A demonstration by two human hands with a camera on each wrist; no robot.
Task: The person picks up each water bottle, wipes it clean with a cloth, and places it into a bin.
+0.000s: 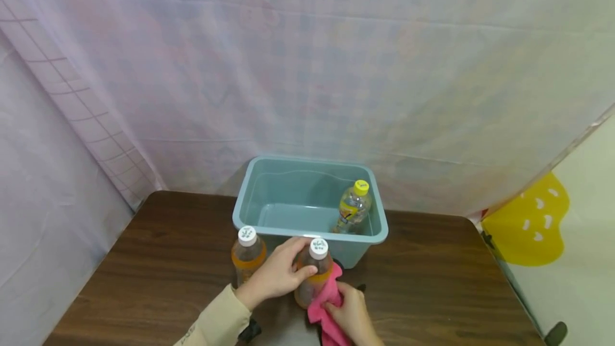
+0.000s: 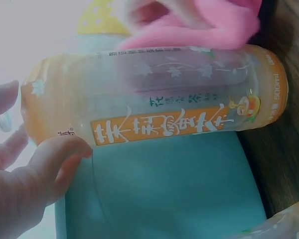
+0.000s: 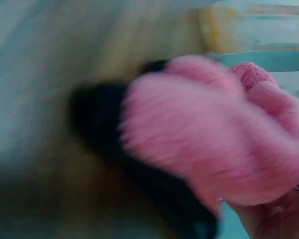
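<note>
The orange-labelled bottle (image 1: 313,274) with the white cap stands upright on the brown table (image 1: 432,292), just in front of the teal bin (image 1: 250,196), its long axis vertical and its cap toward the bin's near rim. Your left hand (image 1: 277,276) wraps it from the left at the shoulder, fingers curled round the upper body just below the cap; the left wrist view shows the thumb (image 2: 60,159) pressed against the label end. Your right hand (image 1: 353,316) comes from the lower right and grips a bunched pink cloth (image 1: 325,303), which lies against the bottle's right side; the right wrist view is blurred, showing little but the pink cloth (image 3: 219,139). So the bottle sits between your two hands, the left one holding it, the right one touching it only through the cloth. A second orange bottle (image 1: 247,254) stands just to the left, apart from your left hand. Inside the bin, a yellow-capped bottle (image 1: 353,207) leans against the right wall.
</note>
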